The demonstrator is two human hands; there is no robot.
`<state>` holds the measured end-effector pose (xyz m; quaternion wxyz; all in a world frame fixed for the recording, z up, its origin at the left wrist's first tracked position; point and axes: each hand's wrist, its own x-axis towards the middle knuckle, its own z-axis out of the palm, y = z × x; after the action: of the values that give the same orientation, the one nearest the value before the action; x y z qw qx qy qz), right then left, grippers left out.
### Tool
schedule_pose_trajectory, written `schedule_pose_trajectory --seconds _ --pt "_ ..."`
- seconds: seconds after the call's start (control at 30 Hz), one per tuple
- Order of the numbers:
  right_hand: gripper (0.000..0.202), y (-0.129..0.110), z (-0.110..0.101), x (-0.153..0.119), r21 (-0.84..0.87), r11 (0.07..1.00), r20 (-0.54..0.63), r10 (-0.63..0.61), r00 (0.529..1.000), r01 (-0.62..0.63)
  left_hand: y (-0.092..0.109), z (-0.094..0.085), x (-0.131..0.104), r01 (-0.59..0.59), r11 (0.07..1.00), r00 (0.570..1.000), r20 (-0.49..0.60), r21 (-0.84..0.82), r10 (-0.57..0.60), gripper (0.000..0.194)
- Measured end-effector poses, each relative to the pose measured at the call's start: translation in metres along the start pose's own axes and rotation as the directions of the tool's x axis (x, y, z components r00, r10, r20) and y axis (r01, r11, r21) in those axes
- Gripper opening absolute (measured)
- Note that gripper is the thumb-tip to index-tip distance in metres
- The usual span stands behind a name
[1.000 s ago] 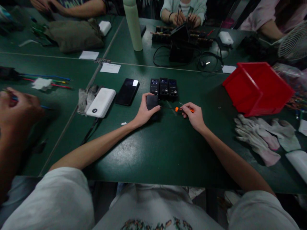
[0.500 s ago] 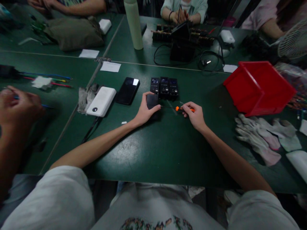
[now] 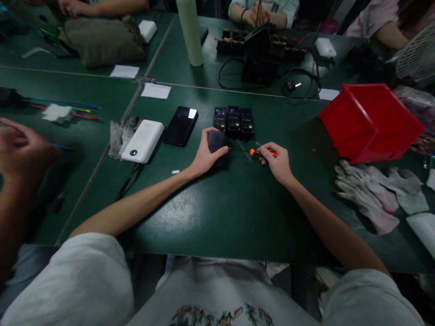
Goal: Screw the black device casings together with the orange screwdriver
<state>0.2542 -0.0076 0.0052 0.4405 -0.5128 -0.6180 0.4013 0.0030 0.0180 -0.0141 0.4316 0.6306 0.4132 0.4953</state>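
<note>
My left hand (image 3: pixel 205 156) is closed around a small black box-shaped device (image 3: pixel 216 141) that rests on the green table (image 3: pixel 217 213). In my right hand (image 3: pixel 277 162) I hold a thin screwdriver with an orange collar (image 3: pixel 255 152); its shaft points left and its tip touches the black device's right side. Just behind the device stands a row of three similar black units (image 3: pixel 233 122) with small screens.
A black phone (image 3: pixel 180 125) and a white power bank (image 3: pixel 143 141) lie to the left. A red bin (image 3: pixel 370 122) and pale work gloves (image 3: pixel 369 192) sit to the right. A co-worker's hand (image 3: pixel 23 149) hovers at the left edge; other people sit across the table by a green bottle (image 3: pixel 190 31).
Both my hands stay in place on the device and screwdriver. The view has tilted slightly, and the co-worker's hand at the left has shifted a little.
</note>
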Motion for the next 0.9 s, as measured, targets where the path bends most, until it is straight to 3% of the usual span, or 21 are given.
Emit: schedule_pose_trajectory --seconds 0.9 --pt "0.023 0.0027 0.0 0.0001 0.006 1.0 -0.001 -0.028 1.0 0.028 -0.0027 -0.0007 0.0004 -0.014 1.0 1.0 0.007 -0.009 0.014 0.057"
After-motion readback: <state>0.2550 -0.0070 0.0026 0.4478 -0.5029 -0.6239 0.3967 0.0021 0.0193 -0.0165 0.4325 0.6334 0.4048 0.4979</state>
